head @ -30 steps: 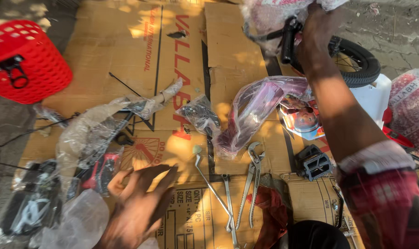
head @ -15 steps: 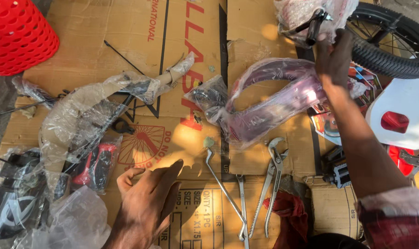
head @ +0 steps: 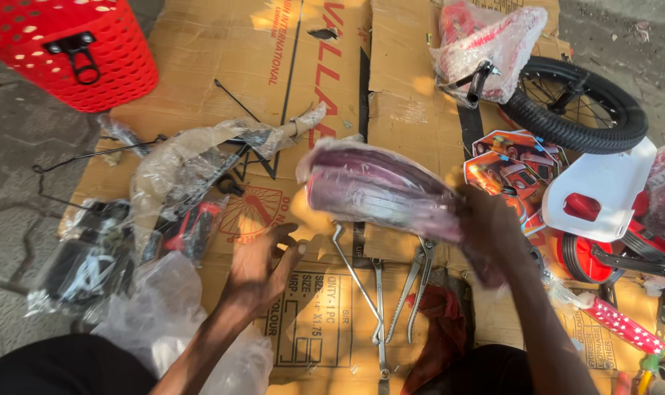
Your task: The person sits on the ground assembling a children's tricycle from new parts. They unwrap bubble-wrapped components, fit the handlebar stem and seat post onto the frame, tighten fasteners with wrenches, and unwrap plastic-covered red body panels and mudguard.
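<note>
My right hand (head: 493,227) grips a curved purple-red part wrapped in clear plastic (head: 376,186) and holds it above the flattened cardboard (head: 288,66). My left hand (head: 263,267) rests with fingers spread on the cardboard, holding nothing. Between my hands lie a wrench (head: 354,274), a spanner (head: 378,314) and pliers (head: 414,285). A red rag (head: 438,333) lies just beside the pliers.
A red plastic basket (head: 69,47) stands at the far left. Plastic-wrapped parts (head: 186,164) and black bagged pieces (head: 83,256) lie left. A small black wheel (head: 574,102), a white plate with red (head: 599,194), printed stickers (head: 512,164) and red wheels (head: 588,256) are right.
My right hand came back from the wheel at the far right, took hold of the wrapped purple part and lifted it toward me. My left hand stayed on the cardboard.
</note>
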The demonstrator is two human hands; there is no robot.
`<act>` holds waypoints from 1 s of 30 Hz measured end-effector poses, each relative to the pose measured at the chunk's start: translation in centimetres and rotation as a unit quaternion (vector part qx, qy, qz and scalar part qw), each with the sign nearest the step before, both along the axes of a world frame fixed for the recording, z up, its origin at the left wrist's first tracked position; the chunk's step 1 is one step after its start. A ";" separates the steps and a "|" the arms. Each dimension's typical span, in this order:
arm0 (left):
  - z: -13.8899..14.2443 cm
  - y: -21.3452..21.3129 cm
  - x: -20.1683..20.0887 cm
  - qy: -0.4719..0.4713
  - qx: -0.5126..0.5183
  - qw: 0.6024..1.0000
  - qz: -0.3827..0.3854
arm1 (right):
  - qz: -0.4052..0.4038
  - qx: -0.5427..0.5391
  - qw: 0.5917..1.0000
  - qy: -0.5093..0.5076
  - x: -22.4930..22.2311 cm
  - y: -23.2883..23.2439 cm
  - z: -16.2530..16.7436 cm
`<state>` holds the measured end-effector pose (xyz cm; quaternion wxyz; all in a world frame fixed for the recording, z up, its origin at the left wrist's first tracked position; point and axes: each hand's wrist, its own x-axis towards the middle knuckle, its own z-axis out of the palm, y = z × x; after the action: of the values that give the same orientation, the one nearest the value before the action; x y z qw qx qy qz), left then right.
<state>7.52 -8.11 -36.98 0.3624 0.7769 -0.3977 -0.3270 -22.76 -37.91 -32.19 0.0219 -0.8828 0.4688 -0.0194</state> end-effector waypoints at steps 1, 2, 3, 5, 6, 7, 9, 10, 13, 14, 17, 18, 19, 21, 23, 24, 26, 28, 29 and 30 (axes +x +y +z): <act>0.5 0.2 0.2 0.067 -0.041 0.997 0.014 | -0.008 0.026 0.999 -0.038 -0.1 2.4 -0.3; 1.2 0.4 0.3 0.134 -0.082 0.987 0.027 | -0.018 0.100 0.989 -0.104 0.1 5.0 -0.6; 1.8 0.6 0.5 0.199 -0.122 0.972 0.038 | -0.027 0.174 0.970 -0.168 0.6 7.7 -0.9; 2.9 1.2 0.8 0.356 -0.152 0.921 0.049 | -0.083 0.403 0.818 -0.402 2.2 13.6 -1.0; 3.2 1.5 0.9 0.432 -0.166 0.885 0.052 | -0.074 0.450 0.800 -0.390 3.1 16.4 -0.8; 3.4 1.8 1.0 0.485 -0.183 0.855 0.030 | -0.066 0.495 0.780 -0.376 4.1 19.1 -0.5; 3.3 2.5 1.0 0.588 -0.210 0.781 -0.014 | -0.039 0.585 0.666 -0.461 6.0 23.7 0.7; 3.0 2.9 1.0 0.609 -0.214 0.764 -0.005 | -0.027 0.626 0.599 -0.500 6.8 25.6 1.4; 1.7 3.3 1.1 0.612 -0.223 0.758 0.031 | -0.179 0.566 0.624 -0.508 8.7 29.6 2.6; 1.3 3.2 1.1 0.572 -0.225 0.787 0.050 | -0.206 0.558 0.636 -0.491 9.2 30.4 2.7; 0.7 2.7 1.3 0.546 -0.260 0.789 0.105 | -0.233 0.544 0.635 -0.497 10.5 31.2 1.1; 0.8 2.6 1.4 0.552 -0.276 0.777 0.123 | -0.203 0.545 0.611 -0.538 10.9 31.0 0.2; 1.0 2.6 1.6 0.554 -0.285 0.775 0.106 | -0.173 0.543 0.584 -0.577 11.2 30.6 -0.8; 1.9 3.1 2.1 0.559 -0.298 0.770 0.077 | -0.175 0.457 0.677 -0.549 11.6 29.3 -2.6; 3.2 3.8 2.6 0.583 -0.283 0.756 0.092 | -0.181 0.372 0.748 -0.519 11.5 27.7 -3.9; 3.9 4.1 2.5 0.596 -0.275 0.748 0.098 | -0.188 0.333 0.774 -0.504 11.3 27.0 -4.3; 5.3 4.6 2.4 0.538 -0.302 0.781 0.094 | -0.173 0.212 0.840 -0.469 10.7 26.0 -4.4; 6.4 5.0 2.3 0.475 -0.313 0.815 0.110 | -0.121 0.053 0.901 -0.414 10.3 25.6 -3.9; 6.8 5.1 2.0 0.444 -0.310 0.832 0.123 | -0.112 0.121 0.888 -0.428 10.2 25.6 -3.6; 7.2 5.1 1.7 0.412 -0.307 0.847 0.134 | -0.102 0.188 0.872 -0.441 10.1 25.8 -3.1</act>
<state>9.19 -3.01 -29.76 0.7533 0.4660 -0.1838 -0.4262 -12.62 -12.07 -35.33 0.3896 -0.7090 0.4929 -0.3204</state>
